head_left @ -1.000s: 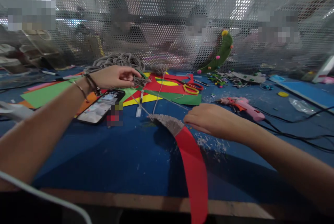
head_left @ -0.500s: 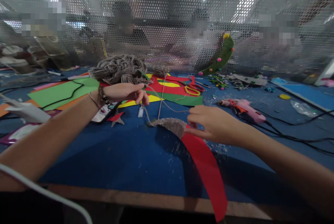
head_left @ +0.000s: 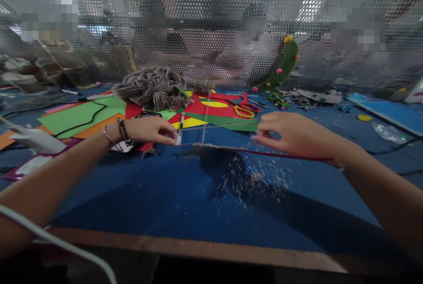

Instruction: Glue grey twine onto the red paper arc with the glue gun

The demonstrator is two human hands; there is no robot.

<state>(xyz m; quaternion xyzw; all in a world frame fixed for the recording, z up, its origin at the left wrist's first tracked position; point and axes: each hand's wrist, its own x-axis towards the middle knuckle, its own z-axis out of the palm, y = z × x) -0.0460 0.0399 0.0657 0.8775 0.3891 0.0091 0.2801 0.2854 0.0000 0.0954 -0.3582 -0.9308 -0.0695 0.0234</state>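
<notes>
My right hand (head_left: 292,134) pinches a curved red paper strip (head_left: 284,155), held edge-on above the blue table (head_left: 172,196); its left end is wrapped in grey yarn. My left hand (head_left: 150,128), with bracelets at the wrist, pinches the grey yarn strand (head_left: 214,126) that runs taut across to the right hand. Another strand (head_left: 205,116) leads back toward a heap of grey yarn (head_left: 150,87) behind the left hand. Yarn crumbs (head_left: 254,178) lie scattered below the strip.
Coloured paper sheets (head_left: 76,116) and yellow-handled scissors (head_left: 244,111) lie beyond the hands. A green decorated crescent (head_left: 280,67) leans on the perforated screen (head_left: 211,32), with people behind it. Cables run at the right (head_left: 390,147). A phone (head_left: 127,145) is partly hidden under my left wrist.
My right hand lifted the red strip off the table and turned it edge-on. My left hand drew the yarn taut between both hands.
</notes>
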